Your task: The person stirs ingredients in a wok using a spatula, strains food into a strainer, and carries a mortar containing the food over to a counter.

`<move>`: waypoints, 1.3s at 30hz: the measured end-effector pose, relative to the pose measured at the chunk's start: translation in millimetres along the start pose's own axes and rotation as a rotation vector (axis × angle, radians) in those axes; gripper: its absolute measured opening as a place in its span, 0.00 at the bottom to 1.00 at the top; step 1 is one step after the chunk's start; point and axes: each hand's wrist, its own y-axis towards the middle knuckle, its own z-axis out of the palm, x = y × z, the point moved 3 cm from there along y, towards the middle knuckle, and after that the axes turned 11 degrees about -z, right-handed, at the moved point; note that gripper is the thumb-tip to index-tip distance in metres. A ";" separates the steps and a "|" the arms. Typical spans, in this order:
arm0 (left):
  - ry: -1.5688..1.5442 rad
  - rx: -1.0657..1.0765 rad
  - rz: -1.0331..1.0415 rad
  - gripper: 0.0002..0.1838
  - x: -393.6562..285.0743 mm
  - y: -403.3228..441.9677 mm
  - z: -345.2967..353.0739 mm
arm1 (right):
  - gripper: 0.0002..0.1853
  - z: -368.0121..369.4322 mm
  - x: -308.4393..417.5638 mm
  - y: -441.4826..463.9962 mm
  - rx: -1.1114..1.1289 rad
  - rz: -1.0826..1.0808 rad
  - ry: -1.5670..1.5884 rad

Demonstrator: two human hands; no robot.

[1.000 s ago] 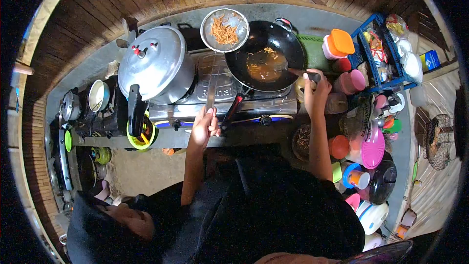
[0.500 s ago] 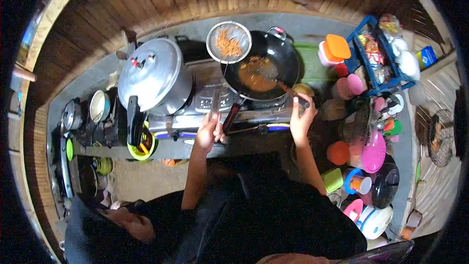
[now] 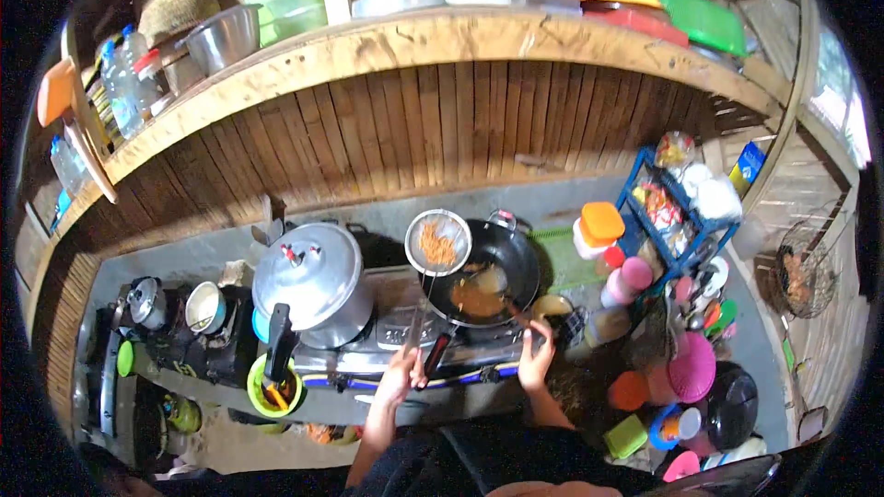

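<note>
My left hand (image 3: 398, 379) is closed around the handle of a round wire strainer (image 3: 452, 221). Thin orange-brown fried strips (image 3: 436, 246) lie in its mesh. The strainer is held at the left rim of a black wok (image 3: 522, 267), overlapping it. Brown liquid (image 3: 476, 298) with oil covers the wok's bottom. In my right hand (image 3: 535, 364) is the wooden handle of a spatula (image 3: 518, 316), whose head reaches into the liquid. The wok's dark handle (image 3: 438, 352) points toward me beside my left hand. The wok sits on a gas stove (image 3: 391, 317).
A large pressure cooker (image 3: 308, 285) occupies the stove's left side. A yellow-green bucket (image 3: 264, 396) hangs below its handle. On the right stand an orange-lidded container (image 3: 602, 223), a blue rack (image 3: 677, 262) and several pink tubs. A wooden shelf (image 3: 433, 41) runs above.
The view has tilted up, bringing the loaded shelf into sight. The spatula head has moved within the wok toward its near side. Both hands keep their holds.
</note>
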 end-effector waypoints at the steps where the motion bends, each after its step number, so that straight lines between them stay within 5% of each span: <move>1: 0.000 0.007 0.005 0.08 1.6 0.8 -2.5 | 0.10 0.8 2.4 0.2 0.008 0.005 -0.003; 18: 0.000 0.005 0.021 0.07 13.8 -16.4 -4.4 | 0.11 -5.2 14.5 12.3 0.054 0.068 -0.210; 39: 0.003 -0.012 -0.028 0.06 10.3 -16.2 -10.9 | 0.09 15.3 17.2 61.8 0.252 -0.135 -0.302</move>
